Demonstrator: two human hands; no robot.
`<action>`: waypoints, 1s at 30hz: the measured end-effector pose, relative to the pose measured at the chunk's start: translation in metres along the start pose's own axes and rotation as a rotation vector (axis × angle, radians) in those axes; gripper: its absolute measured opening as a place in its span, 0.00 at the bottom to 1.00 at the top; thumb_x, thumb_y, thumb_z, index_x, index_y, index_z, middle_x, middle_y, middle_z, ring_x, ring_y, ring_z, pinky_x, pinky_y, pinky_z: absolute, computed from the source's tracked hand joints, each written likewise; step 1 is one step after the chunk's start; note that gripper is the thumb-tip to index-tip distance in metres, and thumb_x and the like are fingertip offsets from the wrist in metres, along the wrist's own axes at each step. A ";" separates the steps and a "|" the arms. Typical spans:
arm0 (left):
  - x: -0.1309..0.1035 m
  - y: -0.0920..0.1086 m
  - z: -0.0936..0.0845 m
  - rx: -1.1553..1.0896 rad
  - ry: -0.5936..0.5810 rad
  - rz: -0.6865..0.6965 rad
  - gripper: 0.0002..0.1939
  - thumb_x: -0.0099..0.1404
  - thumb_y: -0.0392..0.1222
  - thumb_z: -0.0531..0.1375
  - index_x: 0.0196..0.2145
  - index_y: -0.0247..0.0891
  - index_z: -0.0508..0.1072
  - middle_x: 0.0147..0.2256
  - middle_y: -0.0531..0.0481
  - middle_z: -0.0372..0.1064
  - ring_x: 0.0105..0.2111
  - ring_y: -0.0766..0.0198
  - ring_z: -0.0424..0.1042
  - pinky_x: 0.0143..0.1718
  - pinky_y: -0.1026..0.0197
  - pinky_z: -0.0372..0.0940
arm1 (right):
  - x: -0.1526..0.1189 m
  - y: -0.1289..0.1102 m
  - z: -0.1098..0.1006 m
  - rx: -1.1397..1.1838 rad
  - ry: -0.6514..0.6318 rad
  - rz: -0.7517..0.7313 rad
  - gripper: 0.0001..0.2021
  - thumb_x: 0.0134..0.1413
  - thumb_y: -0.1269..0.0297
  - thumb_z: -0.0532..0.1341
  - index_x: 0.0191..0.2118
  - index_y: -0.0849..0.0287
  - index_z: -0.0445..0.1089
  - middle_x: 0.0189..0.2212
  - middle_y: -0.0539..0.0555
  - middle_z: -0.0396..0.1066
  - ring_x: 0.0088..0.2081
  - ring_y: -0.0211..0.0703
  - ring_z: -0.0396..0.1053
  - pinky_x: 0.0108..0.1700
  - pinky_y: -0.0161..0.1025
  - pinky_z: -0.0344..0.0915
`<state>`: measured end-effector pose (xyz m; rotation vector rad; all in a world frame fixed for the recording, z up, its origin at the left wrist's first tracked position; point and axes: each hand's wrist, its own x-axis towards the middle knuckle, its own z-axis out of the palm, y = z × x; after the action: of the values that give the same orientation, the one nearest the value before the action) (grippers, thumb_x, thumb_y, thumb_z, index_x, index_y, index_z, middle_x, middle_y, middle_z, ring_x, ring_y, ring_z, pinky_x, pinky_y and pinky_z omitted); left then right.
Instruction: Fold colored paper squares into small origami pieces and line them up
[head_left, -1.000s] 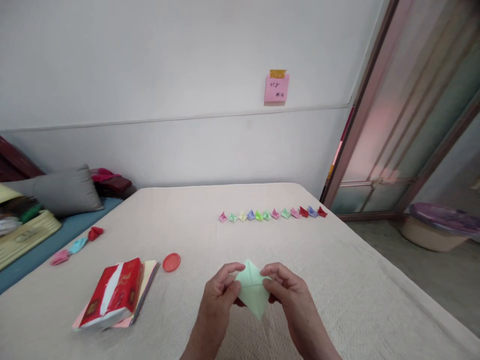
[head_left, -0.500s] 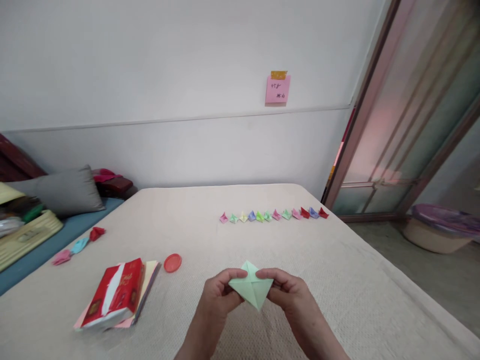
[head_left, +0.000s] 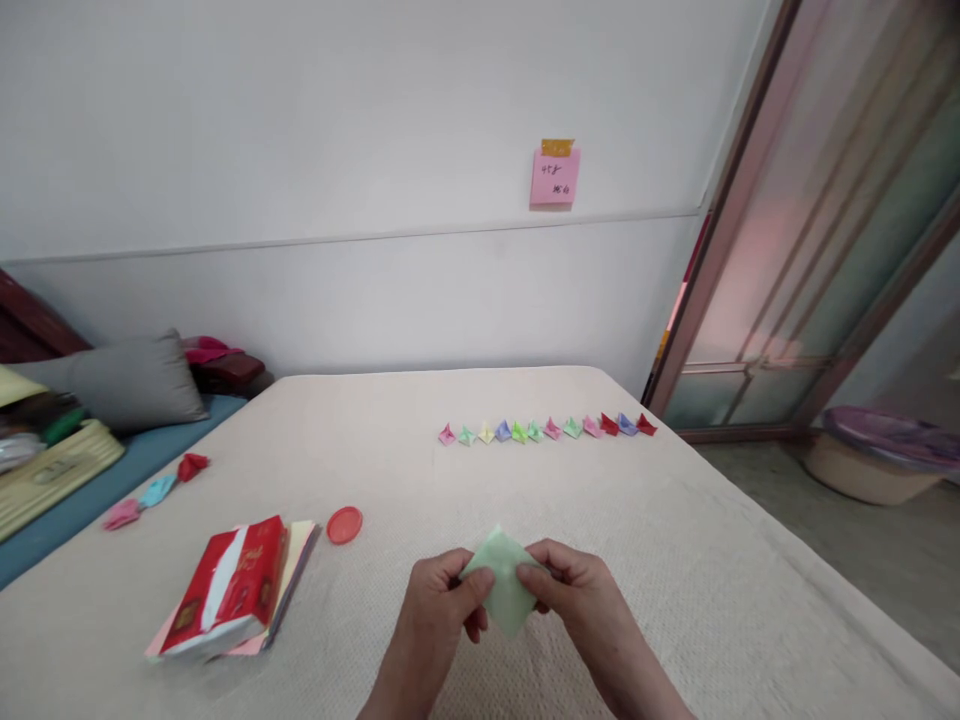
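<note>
A pale green folded paper (head_left: 507,592), diamond-shaped, is held above the near part of the covered table. My left hand (head_left: 442,605) pinches its left corner, thumb on the face towards me and fingers behind. On the opposite side, my right hand (head_left: 574,590) grips the right corner the same way, its thumb lying over the front. The back of the paper is hidden. Farther off, a row of several small folded paper pieces (head_left: 520,432) in pink, green, yellow, blue and red stretches across the table.
Left of my hands lie a round red lid (head_left: 344,525) and a red tissue pack (head_left: 232,585) on coloured paper sheets (head_left: 301,545). Crumpled-looking red (head_left: 193,466), blue (head_left: 158,490) and pink paper pieces (head_left: 121,514) rest by the left edge. A pink note (head_left: 555,180) is taped to the wall.
My thumbs have moved from the paper's upper edge down onto its front face. The paper now shows a plainer face, without the crossing creases seen before.
</note>
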<state>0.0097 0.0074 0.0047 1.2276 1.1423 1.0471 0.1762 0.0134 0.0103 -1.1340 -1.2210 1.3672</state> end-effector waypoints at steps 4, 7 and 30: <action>0.000 -0.003 0.001 -0.060 0.032 0.020 0.05 0.56 0.36 0.60 0.27 0.33 0.76 0.15 0.57 0.61 0.16 0.70 0.58 0.18 0.67 0.53 | 0.000 -0.004 0.003 0.022 -0.011 0.013 0.04 0.41 0.68 0.63 0.21 0.60 0.73 0.16 0.46 0.63 0.22 0.36 0.56 0.26 0.34 0.53; -0.001 -0.004 0.001 -0.098 0.063 0.064 0.07 0.56 0.33 0.59 0.31 0.34 0.78 0.15 0.57 0.61 0.17 0.70 0.59 0.19 0.67 0.54 | -0.002 -0.007 0.002 0.045 0.004 -0.005 0.04 0.40 0.71 0.62 0.22 0.59 0.76 0.17 0.47 0.66 0.23 0.37 0.58 0.27 0.35 0.54; -0.013 0.009 0.003 -0.042 0.075 0.213 0.06 0.57 0.38 0.63 0.34 0.40 0.70 0.24 0.56 0.62 0.25 0.66 0.59 0.27 0.66 0.56 | -0.008 -0.007 -0.001 0.073 0.016 -0.071 0.07 0.44 0.64 0.66 0.30 0.54 0.66 0.24 0.47 0.68 0.25 0.39 0.60 0.27 0.35 0.55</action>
<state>0.0114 -0.0054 0.0147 1.3068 1.0578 1.2800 0.1785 0.0062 0.0177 -1.0395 -1.1796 1.3363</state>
